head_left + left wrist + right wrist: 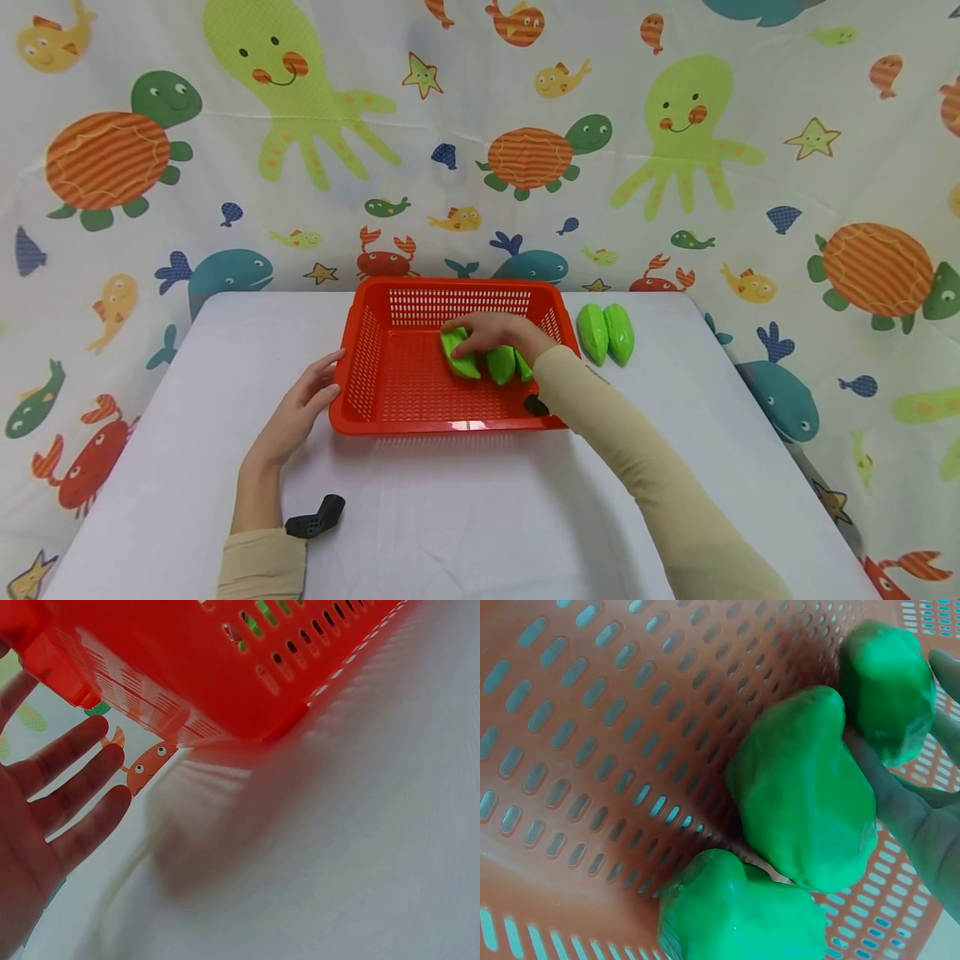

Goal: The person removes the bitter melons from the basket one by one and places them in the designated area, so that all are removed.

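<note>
A red plastic basket (405, 400) with slotted walls stands on the table. My left hand (300, 408) is at its left rim; in the left wrist view the fingers (75, 765) are spread and fairly straight beside the basket's wall. Inside the basket, my right hand (487, 332) holds a glossy green fruit (459, 354) between thumb and fingers. In the right wrist view this held fruit (889, 690) is at the upper right. Two more green fruits, a nearer one (802, 795) and a lower one (742, 915), lie beside it on the basket floor. Their exact kind is unclear.
Two similar green fruits (606, 333) lie side by side on the white table (450, 517), right of the basket. Behind the table hangs a curtain (465, 108) printed with sea animals. A small black device (317, 517) is at the left wrist.
</note>
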A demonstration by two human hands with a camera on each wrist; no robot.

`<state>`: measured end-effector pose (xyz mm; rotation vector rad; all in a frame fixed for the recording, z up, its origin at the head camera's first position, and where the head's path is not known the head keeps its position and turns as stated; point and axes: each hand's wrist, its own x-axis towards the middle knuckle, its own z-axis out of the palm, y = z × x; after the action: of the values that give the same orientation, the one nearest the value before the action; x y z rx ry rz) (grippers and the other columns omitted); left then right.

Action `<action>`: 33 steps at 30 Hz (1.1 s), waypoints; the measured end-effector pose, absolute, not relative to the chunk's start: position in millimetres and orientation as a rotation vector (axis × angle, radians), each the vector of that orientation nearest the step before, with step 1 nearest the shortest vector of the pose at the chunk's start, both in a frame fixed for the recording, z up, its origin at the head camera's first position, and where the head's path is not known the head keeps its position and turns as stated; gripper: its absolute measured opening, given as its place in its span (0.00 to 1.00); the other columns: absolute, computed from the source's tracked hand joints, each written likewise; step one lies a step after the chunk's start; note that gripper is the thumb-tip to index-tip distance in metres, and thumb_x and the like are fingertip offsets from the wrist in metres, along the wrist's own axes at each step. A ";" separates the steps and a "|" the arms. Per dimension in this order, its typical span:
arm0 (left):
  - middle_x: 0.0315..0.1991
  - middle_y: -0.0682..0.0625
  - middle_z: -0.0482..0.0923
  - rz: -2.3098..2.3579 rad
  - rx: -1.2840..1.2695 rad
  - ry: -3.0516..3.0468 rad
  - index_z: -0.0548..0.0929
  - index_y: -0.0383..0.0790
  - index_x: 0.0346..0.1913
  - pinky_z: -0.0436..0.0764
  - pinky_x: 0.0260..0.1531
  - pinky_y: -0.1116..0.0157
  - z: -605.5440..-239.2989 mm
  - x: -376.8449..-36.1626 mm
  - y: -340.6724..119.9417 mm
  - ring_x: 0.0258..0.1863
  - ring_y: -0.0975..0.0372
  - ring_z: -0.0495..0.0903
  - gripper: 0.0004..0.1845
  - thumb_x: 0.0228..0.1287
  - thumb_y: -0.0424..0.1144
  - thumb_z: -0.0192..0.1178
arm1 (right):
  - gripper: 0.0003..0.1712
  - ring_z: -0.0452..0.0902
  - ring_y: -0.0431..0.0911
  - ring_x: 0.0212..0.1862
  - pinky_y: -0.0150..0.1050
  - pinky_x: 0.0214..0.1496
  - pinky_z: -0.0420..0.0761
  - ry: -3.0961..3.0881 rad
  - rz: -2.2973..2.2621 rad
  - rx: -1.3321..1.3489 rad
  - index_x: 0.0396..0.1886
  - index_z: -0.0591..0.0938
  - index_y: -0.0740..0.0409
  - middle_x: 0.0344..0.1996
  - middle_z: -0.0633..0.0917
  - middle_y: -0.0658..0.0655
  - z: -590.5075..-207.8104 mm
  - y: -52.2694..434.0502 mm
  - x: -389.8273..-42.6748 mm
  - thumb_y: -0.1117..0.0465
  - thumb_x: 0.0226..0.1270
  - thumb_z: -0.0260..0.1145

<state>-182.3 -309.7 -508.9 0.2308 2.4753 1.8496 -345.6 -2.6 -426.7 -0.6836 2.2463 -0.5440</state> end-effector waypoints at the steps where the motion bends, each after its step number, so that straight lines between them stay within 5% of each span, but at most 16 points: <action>1: 0.67 0.40 0.64 1.847 0.232 2.479 0.56 0.55 0.77 0.67 0.61 0.38 -508.9 -182.2 -309.8 0.65 0.49 0.63 0.31 0.75 0.49 0.50 | 0.35 0.64 0.51 0.61 0.48 0.66 0.67 2.244 -0.555 -0.681 0.73 0.67 0.47 0.63 0.70 0.56 -426.7 -3.0 -345.7 0.52 0.68 0.65; 13: 0.67 0.41 0.64 1.850 0.239 2.480 0.56 0.55 0.77 0.67 0.61 0.39 -508.6 -182.4 -310.6 0.65 0.49 0.64 0.31 0.75 0.48 0.50 | 0.32 0.67 0.50 0.57 0.43 0.58 0.73 2.257 -0.599 -0.674 0.71 0.70 0.47 0.58 0.72 0.55 -429.7 -4.6 -348.1 0.53 0.68 0.66; 23: 0.67 0.41 0.64 1.845 0.236 2.485 0.56 0.55 0.77 0.68 0.61 0.41 -508.4 -183.0 -309.9 0.65 0.51 0.64 0.31 0.75 0.48 0.50 | 0.32 0.65 0.51 0.61 0.50 0.68 0.65 2.316 -0.517 -0.690 0.72 0.70 0.43 0.65 0.71 0.56 -429.4 -5.9 -347.2 0.53 0.69 0.65; 33: 0.68 0.40 0.64 1.858 0.219 2.474 0.56 0.55 0.77 0.66 0.61 0.38 -508.5 -182.4 -309.1 0.66 0.48 0.63 0.32 0.74 0.49 0.51 | 0.30 0.69 0.50 0.54 0.44 0.53 0.76 2.291 -0.654 -0.697 0.70 0.72 0.47 0.58 0.73 0.56 -421.7 -4.8 -348.7 0.53 0.69 0.65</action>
<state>-182.4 -309.1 -508.5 0.2187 2.4740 1.8580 -348.7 -4.8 -421.7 -0.6967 2.2909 -0.6536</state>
